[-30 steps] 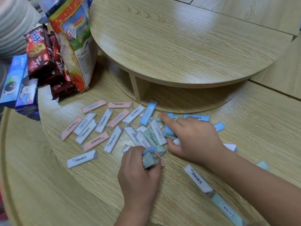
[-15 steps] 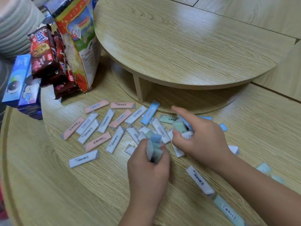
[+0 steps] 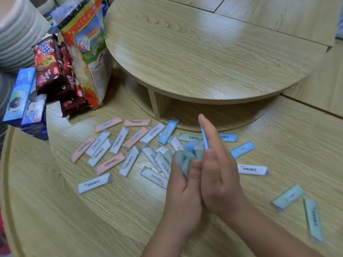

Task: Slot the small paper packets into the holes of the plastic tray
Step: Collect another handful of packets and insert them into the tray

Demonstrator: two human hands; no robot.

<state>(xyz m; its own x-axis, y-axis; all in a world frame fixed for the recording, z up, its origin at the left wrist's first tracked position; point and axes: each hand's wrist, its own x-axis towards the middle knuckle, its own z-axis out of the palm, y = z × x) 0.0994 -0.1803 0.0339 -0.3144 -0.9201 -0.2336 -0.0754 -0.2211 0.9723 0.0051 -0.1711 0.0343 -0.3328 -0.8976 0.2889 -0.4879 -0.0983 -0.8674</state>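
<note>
R hand (image 3: pixel 217 175) now pressed to L hand (image 3: pixel 183 190) — both clasp blurred blue/green packets (image 3: pixel 191 153).

You can make out only small dark printed labels and barcode marks on the paper packets (image 3: pixel 95 183), too blurred to read. The snack bag (image 3: pixel 87 47) and red biscuit packs (image 3: pixel 48 62) carry illegible lettering.
</note>
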